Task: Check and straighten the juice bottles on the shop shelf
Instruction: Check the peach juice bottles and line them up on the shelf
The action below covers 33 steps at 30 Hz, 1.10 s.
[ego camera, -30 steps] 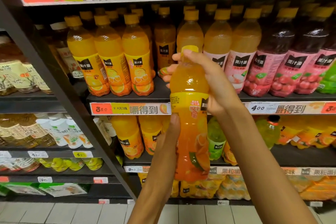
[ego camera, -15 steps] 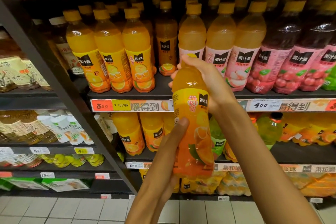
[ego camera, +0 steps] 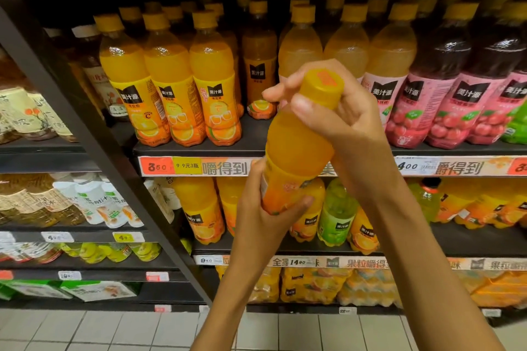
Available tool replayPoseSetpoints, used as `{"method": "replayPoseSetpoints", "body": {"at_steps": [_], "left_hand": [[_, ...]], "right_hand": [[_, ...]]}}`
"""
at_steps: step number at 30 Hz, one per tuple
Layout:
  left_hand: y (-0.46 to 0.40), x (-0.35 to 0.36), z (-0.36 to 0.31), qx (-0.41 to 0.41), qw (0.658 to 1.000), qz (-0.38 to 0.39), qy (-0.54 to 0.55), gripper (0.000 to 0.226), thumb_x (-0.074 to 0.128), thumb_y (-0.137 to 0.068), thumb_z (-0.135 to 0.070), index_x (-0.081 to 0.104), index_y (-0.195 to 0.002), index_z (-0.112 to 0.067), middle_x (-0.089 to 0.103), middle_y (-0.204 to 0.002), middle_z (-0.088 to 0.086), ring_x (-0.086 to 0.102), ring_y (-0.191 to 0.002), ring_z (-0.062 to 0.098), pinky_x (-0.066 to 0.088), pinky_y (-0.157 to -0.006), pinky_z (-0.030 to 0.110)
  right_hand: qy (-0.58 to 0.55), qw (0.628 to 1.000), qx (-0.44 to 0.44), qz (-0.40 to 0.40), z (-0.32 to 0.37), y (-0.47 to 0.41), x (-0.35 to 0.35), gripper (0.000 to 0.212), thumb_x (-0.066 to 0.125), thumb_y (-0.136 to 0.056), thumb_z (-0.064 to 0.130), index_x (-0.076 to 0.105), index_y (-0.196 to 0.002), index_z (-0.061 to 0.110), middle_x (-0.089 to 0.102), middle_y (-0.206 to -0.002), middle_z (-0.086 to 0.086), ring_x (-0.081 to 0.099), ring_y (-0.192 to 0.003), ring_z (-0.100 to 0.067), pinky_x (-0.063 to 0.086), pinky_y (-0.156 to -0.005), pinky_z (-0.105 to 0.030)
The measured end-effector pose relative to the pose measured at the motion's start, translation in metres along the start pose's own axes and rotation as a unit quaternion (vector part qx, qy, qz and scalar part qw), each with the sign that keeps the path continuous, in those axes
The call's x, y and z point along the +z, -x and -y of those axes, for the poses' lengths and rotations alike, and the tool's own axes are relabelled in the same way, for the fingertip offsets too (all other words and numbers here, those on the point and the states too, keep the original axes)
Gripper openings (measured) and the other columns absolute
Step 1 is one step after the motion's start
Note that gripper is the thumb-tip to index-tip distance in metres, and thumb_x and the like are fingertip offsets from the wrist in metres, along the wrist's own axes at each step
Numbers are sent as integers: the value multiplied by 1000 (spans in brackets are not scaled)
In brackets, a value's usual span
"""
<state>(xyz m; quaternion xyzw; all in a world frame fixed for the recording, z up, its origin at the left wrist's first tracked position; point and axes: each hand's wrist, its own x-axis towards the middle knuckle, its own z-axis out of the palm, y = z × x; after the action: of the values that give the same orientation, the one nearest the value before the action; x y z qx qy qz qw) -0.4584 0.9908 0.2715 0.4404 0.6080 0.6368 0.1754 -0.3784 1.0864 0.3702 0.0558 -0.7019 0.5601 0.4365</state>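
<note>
An orange juice bottle (ego camera: 296, 148) is held in front of the shelf, tipped so its yellow cap (ego camera: 322, 85) points toward me. My right hand (ego camera: 350, 117) grips its neck just under the cap. My left hand (ego camera: 265, 216) curls around its lower end, covering the base. Behind it, a row of orange juice bottles (ego camera: 171, 88) stands upright on the shelf (ego camera: 199, 149), with a gap beside a smaller bottle (ego camera: 259, 65) set further back.
Pale peach bottles (ego camera: 390, 54) and dark red juice bottles (ego camera: 453, 71) fill the same shelf to the right. Lower shelves hold more orange and green bottles (ego camera: 336, 214). A black upright post (ego camera: 85, 122) separates a tea section at left. Tiled floor lies below.
The bottle has tilted from upright so its cap now faces me. Both hands kept their hold, the left shifting down around the lower end.
</note>
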Motion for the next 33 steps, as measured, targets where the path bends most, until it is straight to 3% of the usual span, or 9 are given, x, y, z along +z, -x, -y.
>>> {"method": "replayPoseSetpoints", "body": {"at_steps": [4, 10, 16, 20, 23, 26, 29, 31, 33], "left_hand": [[-11, -17, 5, 41, 998, -6, -54, 70, 80, -73, -13, 45, -134, -14, 57, -128, 9, 54, -119, 25, 48, -94, 48], [-5, -20, 2, 23, 998, 54, 3, 61, 86, -65, -30, 58, -119, -28, 68, -110, -11, 64, -102, 6, 51, -77, 15], [14, -13, -3, -80, 983, 130, 98, 51, 72, -47, -77, 66, -93, -55, 72, -95, -20, 69, -88, 2, 53, -66, 14], [15, -13, -5, -101, 982, 107, 121, 50, 67, -63, -72, 67, -103, -43, 73, -104, -7, 69, -98, 13, 56, -77, 26], [13, -12, -10, -108, 988, 48, 104, 49, 51, -77, -65, 63, -111, -32, 71, -106, 1, 68, -101, 20, 55, -86, 46], [12, -15, -10, -131, 977, 50, 159, 57, 43, -81, -68, 68, -110, -26, 73, -100, 7, 71, -91, 22, 58, -72, 39], [13, -19, -8, -183, 918, 125, 329, 64, 40, -85, -68, 68, -113, -18, 72, -95, 14, 70, -79, 24, 55, -63, 34], [12, -18, -4, -191, 888, 158, 388, 67, 40, -88, -66, 64, -118, -11, 69, -97, 17, 68, -79, 27, 54, -65, 37], [11, -15, 1, -189, 896, 161, 369, 70, 38, -88, -67, 62, -122, -11, 69, -102, 18, 68, -87, 29, 54, -75, 42]], "right_hand": [[-28, 996, -9, 85, 8, 13, -7, 23, 68, -80, 11, 61, -98, 22, 68, -104, 1, 62, -109, -23, 46, -92, -36], [-74, 994, 24, 78, 5, 8, -7, 27, 65, -84, 15, 58, -111, 15, 68, -107, 2, 63, -107, -20, 49, -87, -30], [-78, 989, 126, 24, -21, 5, -5, 37, 56, -89, 23, 51, -126, 23, 66, -117, -6, 63, -107, -32, 54, -87, -49], [-65, 979, 159, -107, -27, 2, 2, 28, 60, -88, 29, 60, -113, 18, 70, -96, 0, 67, -88, -17, 54, -68, -30], [-37, 972, 170, -158, -24, -4, 3, 46, 65, -84, 38, 57, -122, 14, 62, -99, 4, 60, -92, -10, 50, -75, -28], [-52, 971, 184, -145, -21, -9, 1, 51, 62, -85, 41, 55, -130, 17, 63, -111, 0, 62, -101, -12, 50, -80, -30], [-136, 966, 184, -118, -17, -13, 0, 42, 56, -93, 31, 53, -131, 14, 68, -108, 0, 65, -102, -13, 52, -83, -29], [-168, 959, 209, -90, -19, -16, 3, 34, 53, -95, 30, 55, -125, 15, 70, -102, -2, 67, -99, -18, 55, -85, -37], [-167, 955, 230, -81, -23, -17, 6, 29, 52, -95, 32, 58, -119, 16, 71, -98, -7, 67, -98, -25, 54, -90, -46]]}}
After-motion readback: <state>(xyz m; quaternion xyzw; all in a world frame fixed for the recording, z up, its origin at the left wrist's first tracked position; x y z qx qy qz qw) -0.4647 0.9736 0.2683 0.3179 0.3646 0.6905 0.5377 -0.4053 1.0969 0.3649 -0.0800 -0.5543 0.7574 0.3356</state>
